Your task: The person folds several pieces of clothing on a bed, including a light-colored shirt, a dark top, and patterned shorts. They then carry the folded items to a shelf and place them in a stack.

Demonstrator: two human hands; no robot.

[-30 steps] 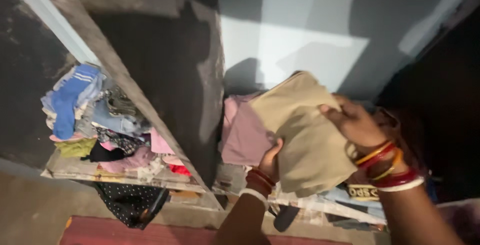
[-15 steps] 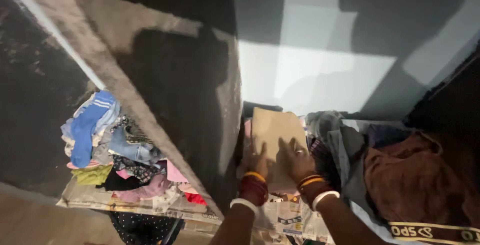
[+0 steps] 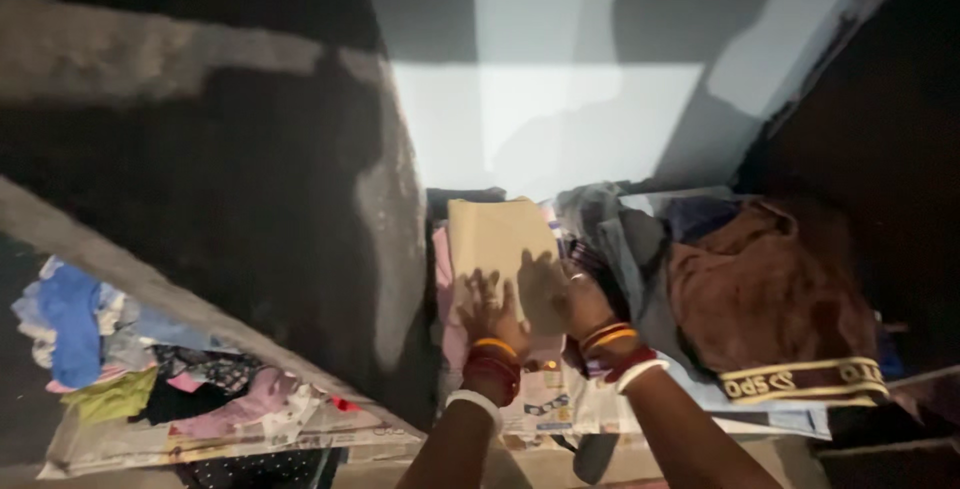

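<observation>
Head view: both hands lie flat, fingers spread, gripping nothing, on the folded beige cloth garment [image 3: 495,244]. Its long axis runs toward twelve o'clock from the left hand [image 3: 490,309] and right hand [image 3: 555,294]; a brown bundled cloth [image 3: 765,294] sits at three o'clock.

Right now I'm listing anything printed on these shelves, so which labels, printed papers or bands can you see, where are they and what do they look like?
Printed newspaper shelf lining: under the wrists on the right shelf, pale sheet with small coloured patches.
Dark waistband with yellow lettering: along the front edge of the brown folded garment, a long strip with yellow borders.
Newspaper lining on the left shelf: pale, crumpled, under the mixed clothes pile.
No screens or signs.
</observation>
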